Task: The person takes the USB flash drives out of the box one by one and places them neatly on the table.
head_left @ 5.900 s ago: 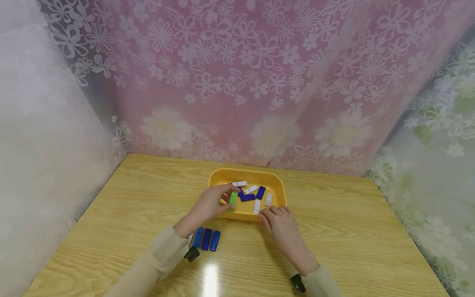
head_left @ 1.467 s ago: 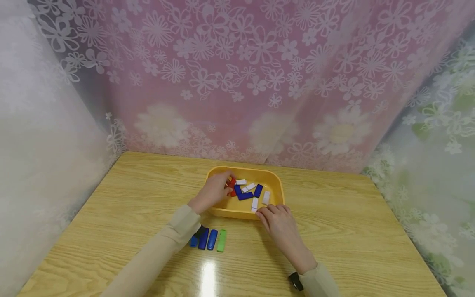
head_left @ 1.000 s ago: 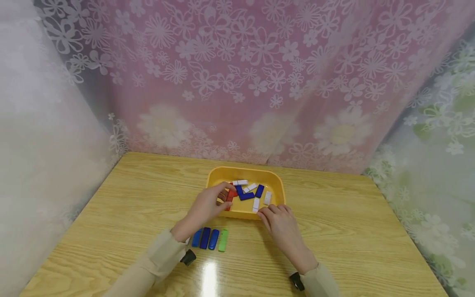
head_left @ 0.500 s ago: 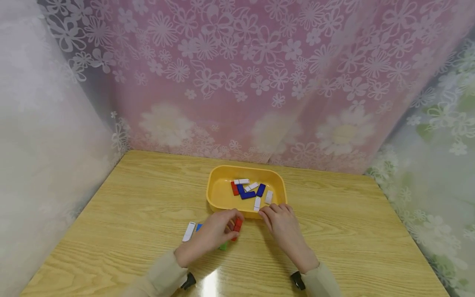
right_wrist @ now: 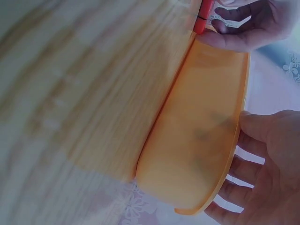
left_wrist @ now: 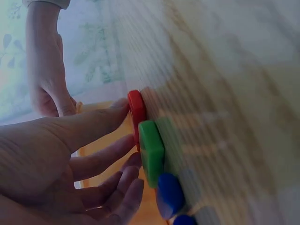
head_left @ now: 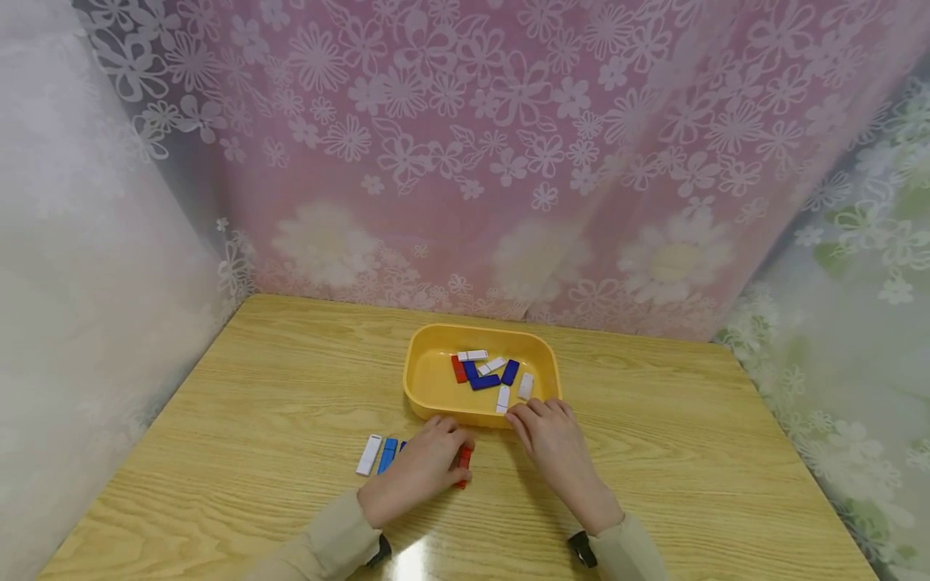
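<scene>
My left hand (head_left: 421, 466) pinches a red USB flash drive (head_left: 464, 458) between thumb and fingers, at the table surface in front of the yellow bin (head_left: 436, 399). In the left wrist view, a green flash drive (left_wrist: 152, 153) stands close beside the red one, then a blue flash drive (left_wrist: 169, 197). A white flash drive (head_left: 369, 455) and a lighter blue one (head_left: 388, 456) lie at the row's left end; my left hand covers much of the row in the head view. With its thumb and fingers, my right hand (head_left: 555, 448) grips the bin's near right rim.
Inside the bin lie another red flash drive (head_left: 459, 369), several dark blue ones (head_left: 511, 372) and several white ones (head_left: 473, 355). The wooden table (head_left: 690, 460) ends at a pink flowered curtain (head_left: 465, 161) behind, with pale curtains at both sides.
My left hand has set the green flash drive in the row, taken the red one from the bin and brought it down to the row's right end. My right hand stays on the rim.
</scene>
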`<control>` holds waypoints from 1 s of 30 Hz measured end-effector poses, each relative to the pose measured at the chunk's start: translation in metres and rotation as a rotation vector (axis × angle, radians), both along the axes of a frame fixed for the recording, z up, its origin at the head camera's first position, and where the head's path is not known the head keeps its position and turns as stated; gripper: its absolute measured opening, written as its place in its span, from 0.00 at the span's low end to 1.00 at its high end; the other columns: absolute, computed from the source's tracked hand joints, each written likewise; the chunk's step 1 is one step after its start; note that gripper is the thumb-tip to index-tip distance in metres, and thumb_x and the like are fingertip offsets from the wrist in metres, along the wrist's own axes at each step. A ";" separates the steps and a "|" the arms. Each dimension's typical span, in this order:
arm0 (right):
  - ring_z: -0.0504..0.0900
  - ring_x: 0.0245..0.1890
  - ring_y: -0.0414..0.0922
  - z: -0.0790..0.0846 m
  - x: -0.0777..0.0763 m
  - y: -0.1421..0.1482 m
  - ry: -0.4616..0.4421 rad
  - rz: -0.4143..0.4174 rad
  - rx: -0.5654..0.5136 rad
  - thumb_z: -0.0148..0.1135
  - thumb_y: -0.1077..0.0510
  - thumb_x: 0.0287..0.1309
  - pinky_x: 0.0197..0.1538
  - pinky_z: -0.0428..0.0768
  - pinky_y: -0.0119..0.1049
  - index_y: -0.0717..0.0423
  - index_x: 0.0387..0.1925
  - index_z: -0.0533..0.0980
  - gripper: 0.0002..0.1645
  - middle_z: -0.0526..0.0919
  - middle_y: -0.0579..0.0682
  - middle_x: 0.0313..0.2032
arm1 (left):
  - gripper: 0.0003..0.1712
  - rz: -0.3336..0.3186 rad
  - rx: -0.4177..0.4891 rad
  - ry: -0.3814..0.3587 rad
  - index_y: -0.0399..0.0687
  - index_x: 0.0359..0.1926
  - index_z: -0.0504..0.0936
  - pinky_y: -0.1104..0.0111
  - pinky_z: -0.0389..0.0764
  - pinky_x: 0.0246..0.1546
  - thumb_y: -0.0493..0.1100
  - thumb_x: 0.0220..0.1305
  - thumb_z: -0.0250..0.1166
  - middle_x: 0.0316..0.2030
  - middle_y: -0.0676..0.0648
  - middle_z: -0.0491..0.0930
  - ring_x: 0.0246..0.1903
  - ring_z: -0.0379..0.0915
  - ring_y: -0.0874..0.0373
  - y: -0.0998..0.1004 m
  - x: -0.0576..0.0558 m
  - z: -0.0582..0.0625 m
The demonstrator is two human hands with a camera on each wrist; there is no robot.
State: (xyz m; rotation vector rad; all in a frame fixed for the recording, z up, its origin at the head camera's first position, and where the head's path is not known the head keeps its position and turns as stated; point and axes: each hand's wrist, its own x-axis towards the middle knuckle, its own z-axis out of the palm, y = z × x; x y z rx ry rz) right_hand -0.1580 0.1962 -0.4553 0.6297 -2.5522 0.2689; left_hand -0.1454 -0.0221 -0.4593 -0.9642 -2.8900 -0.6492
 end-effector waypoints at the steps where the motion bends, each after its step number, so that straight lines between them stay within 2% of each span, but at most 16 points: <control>1: 0.79 0.32 0.51 0.000 0.000 0.000 0.000 -0.001 0.000 0.67 0.54 0.66 0.50 0.78 0.54 0.51 0.33 0.84 0.06 0.82 0.46 0.28 | 0.16 0.005 -0.007 0.008 0.48 0.42 0.83 0.65 0.76 0.45 0.48 0.57 0.78 0.40 0.51 0.78 0.41 0.70 0.57 -0.001 0.000 0.000; 9: 0.79 0.32 0.51 0.001 0.001 -0.001 -0.010 0.003 -0.004 0.67 0.55 0.66 0.50 0.78 0.54 0.52 0.33 0.84 0.06 0.83 0.47 0.28 | 0.16 0.018 -0.031 0.023 0.50 0.40 0.85 0.66 0.77 0.42 0.51 0.55 0.79 0.38 0.53 0.79 0.41 0.71 0.57 -0.006 0.001 0.001; 16: 0.79 0.32 0.51 0.001 0.000 -0.001 -0.008 -0.001 -0.005 0.66 0.55 0.66 0.50 0.78 0.54 0.52 0.33 0.84 0.06 0.83 0.47 0.28 | 0.15 0.024 -0.018 0.005 0.50 0.40 0.85 0.65 0.75 0.42 0.50 0.56 0.78 0.37 0.52 0.79 0.38 0.69 0.58 -0.012 0.004 0.002; 19: 0.79 0.32 0.51 0.001 0.000 -0.001 0.000 0.001 -0.008 0.67 0.55 0.66 0.50 0.78 0.54 0.52 0.33 0.84 0.06 0.82 0.47 0.28 | 0.12 0.028 0.032 0.017 0.49 0.41 0.86 0.66 0.78 0.42 0.47 0.60 0.76 0.39 0.52 0.80 0.39 0.73 0.58 -0.015 0.004 0.004; 24: 0.79 0.31 0.51 0.001 0.000 -0.001 0.012 0.007 -0.005 0.67 0.56 0.65 0.49 0.78 0.54 0.52 0.33 0.84 0.06 0.82 0.47 0.27 | 0.06 0.056 0.194 0.046 0.48 0.42 0.87 0.71 0.81 0.35 0.43 0.66 0.70 0.37 0.53 0.83 0.35 0.81 0.60 -0.019 -0.002 0.013; 27: 0.79 0.31 0.51 0.001 0.001 -0.001 0.011 0.005 -0.004 0.67 0.55 0.65 0.49 0.78 0.54 0.52 0.33 0.84 0.06 0.82 0.47 0.27 | 0.03 0.085 0.282 0.080 0.48 0.41 0.86 0.73 0.80 0.31 0.41 0.68 0.68 0.34 0.54 0.83 0.32 0.81 0.61 -0.023 -0.007 0.020; 30: 0.79 0.31 0.51 0.001 0.001 -0.001 0.002 0.003 -0.010 0.67 0.55 0.65 0.50 0.78 0.55 0.52 0.33 0.84 0.06 0.82 0.47 0.27 | 0.03 0.115 0.332 0.128 0.47 0.41 0.86 0.73 0.80 0.30 0.39 0.67 0.69 0.33 0.53 0.83 0.30 0.81 0.61 -0.026 -0.014 0.025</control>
